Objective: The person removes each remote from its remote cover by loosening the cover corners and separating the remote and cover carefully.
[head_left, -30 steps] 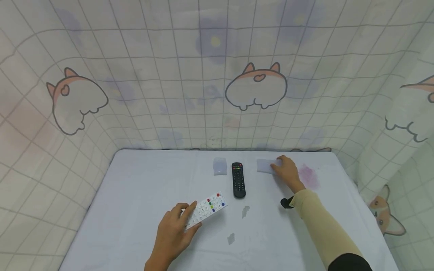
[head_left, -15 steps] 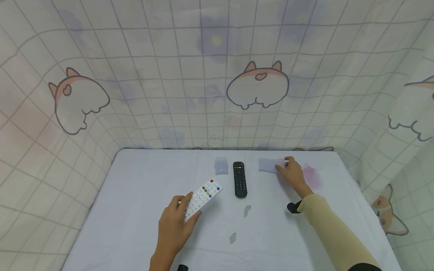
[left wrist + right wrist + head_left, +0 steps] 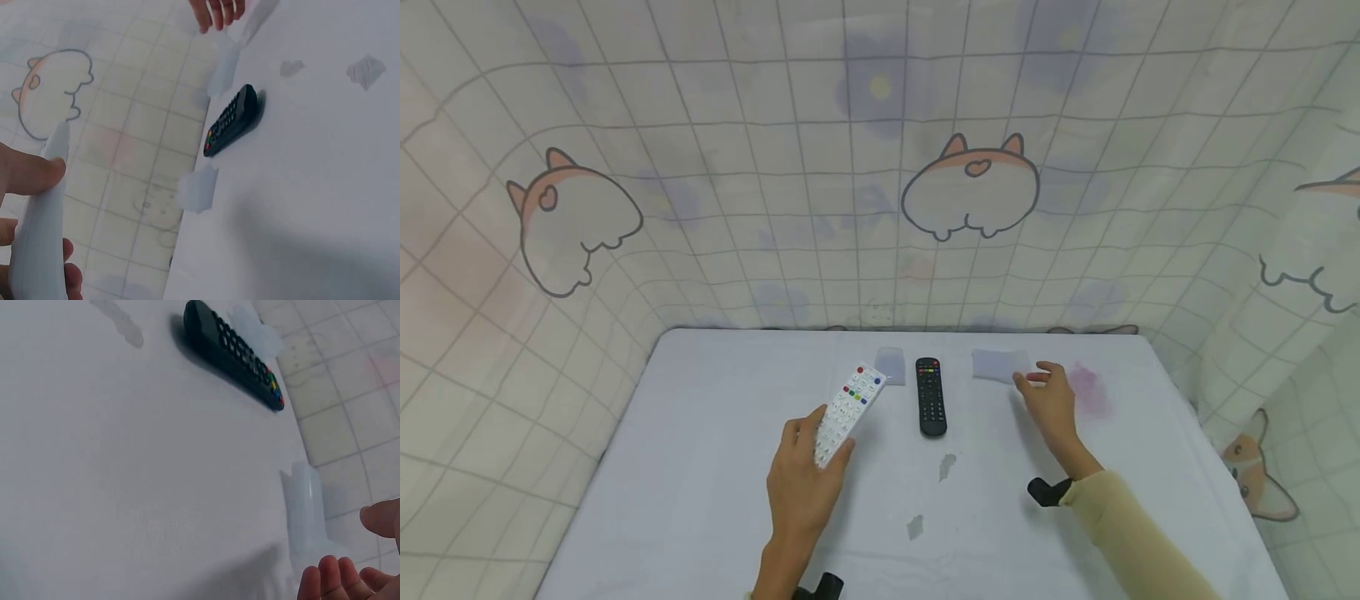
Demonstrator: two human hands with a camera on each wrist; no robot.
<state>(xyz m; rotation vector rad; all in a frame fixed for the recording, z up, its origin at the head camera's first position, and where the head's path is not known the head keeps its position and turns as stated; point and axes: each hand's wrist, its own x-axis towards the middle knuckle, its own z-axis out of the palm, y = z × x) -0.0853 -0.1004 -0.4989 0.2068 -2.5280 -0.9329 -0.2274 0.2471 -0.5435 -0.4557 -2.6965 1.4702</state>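
A white remote control (image 3: 848,417) with coloured buttons is gripped in my left hand (image 3: 800,487), raised off the table with its button side up. The left wrist view shows the thumb on one side of the white remote (image 3: 42,231) and fingertips on the other. My right hand (image 3: 1049,408) is beside a flat translucent plastic piece (image 3: 995,365) near the back edge. Thumb and fingers stand apart there, holding nothing, as the right wrist view shows. Between the hands lies a black remote control (image 3: 931,398), buttons up. A smaller translucent piece (image 3: 891,365) lies left of it.
A white cloth covers the table (image 3: 715,433). Two grey patches (image 3: 914,527) mark its middle, and a pink stain (image 3: 1088,390) is right of the right hand. A patterned curtain (image 3: 760,208) rises behind the back edge and along both sides.
My left hand has moved forward with the white remote, turning it more upright toward the back edge. The right hand has drawn off the translucent piece, slightly right and nearer to me.
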